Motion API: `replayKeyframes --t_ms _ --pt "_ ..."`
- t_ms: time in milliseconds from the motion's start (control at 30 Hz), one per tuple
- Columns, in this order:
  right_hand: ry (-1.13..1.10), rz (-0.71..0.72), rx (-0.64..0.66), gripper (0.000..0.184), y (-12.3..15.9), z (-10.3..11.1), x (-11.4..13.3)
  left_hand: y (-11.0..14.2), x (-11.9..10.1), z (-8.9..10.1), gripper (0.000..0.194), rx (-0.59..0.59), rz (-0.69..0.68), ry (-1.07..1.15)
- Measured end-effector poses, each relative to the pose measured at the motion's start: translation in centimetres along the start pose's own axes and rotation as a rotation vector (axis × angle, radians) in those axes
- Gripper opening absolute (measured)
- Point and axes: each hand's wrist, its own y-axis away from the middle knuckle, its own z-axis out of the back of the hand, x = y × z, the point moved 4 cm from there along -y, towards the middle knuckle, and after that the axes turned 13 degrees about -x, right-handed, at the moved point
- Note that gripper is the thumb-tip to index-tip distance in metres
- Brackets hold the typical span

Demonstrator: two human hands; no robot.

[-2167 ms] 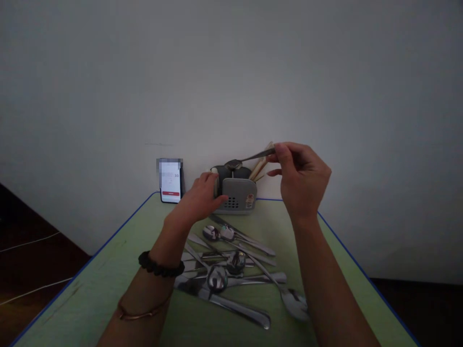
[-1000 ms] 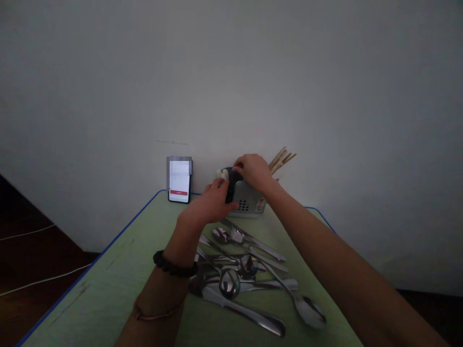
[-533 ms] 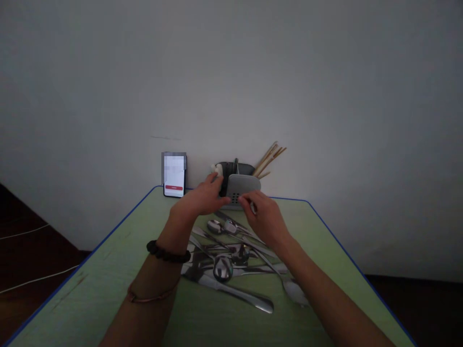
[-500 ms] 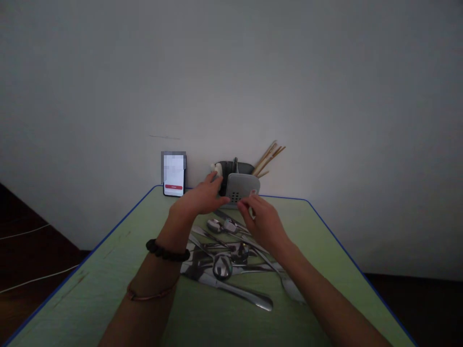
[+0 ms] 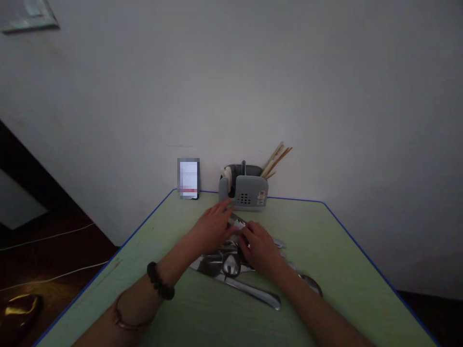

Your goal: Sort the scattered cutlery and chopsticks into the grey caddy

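A jumbled pile of shiny metal cutlery lies mid-table, with a spoon (image 5: 231, 265) and a long table knife (image 5: 253, 292) at its near side. Over its left part reaches my left hand (image 5: 212, 227), open, fingers stretched forward and thumb apart, close to my right fingertips. My right hand (image 5: 262, 248) is down on the pile, fingers curled in; what they grip is hidden. Between the hands shows a shiny cutlery piece (image 5: 239, 223). Behind them stands a grey cutlery holder (image 5: 252, 185) with wooden chopsticks (image 5: 277, 159) leaning out to the right and a white item (image 5: 227, 178) at left.
A phone (image 5: 188, 178) with a lit screen leans on the wall (image 5: 325, 96), left of the holder. The green table (image 5: 343, 279) has a blue edge. Another spoon (image 5: 311, 284) lies partly behind my right forearm. Cables cross the dark floor at left.
Both hands have come back from the holder and lowered onto the cutlery. My left hand has left the white item in the holder. The view has shifted a little to the left.
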Motion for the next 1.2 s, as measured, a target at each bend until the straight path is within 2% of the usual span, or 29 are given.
replayKeyframes --t_ms 133,233,500,600,700,867,1067,1133,1200 --pt "-0.069 -0.026 -0.074 0.016 -0.5 0.4 -1.0 2.9 0.2 -3.0 0.048 0.03 -0.098 0.076" --pt "-0.108 -0.077 -0.101 0.019 -0.6 0.5 -2.2 3.7 0.5 -3.9 0.049 0.042 -0.114 0.156" --pt "-0.127 -0.17 0.002 0.017 -0.8 -0.2 -3.2 3.6 0.7 -3.7 0.047 -0.048 -0.051 0.307" --pt "-0.109 -0.198 0.045 0.014 -1.0 -0.4 -3.4 3.5 1.0 -3.9 0.046 -0.078 -0.006 0.283" --pt "-0.046 -0.201 0.082 0.015 -1.1 -0.3 -3.5 3.4 1.1 -4.0 0.034 -0.081 -0.011 0.227" --pt "0.017 -0.104 0.13 0.028 -0.9 0.1 -2.7 3.4 1.0 -3.4 0.022 -0.128 -0.046 0.17" --pt "0.102 0.062 0.048 0.032 -0.3 0.8 -0.4 3.5 1.5 -2.9 0.016 -0.266 -0.053 0.13" --pt "0.08 0.072 0.058 0.035 -0.1 0.6 0.1 3.5 1.7 -2.9 0.015 -0.283 -0.049 0.139" --pt "0.073 0.05 0.069 0.029 -0.1 0.2 0.0 3.4 1.8 -2.9 0.013 -0.291 -0.061 0.157"
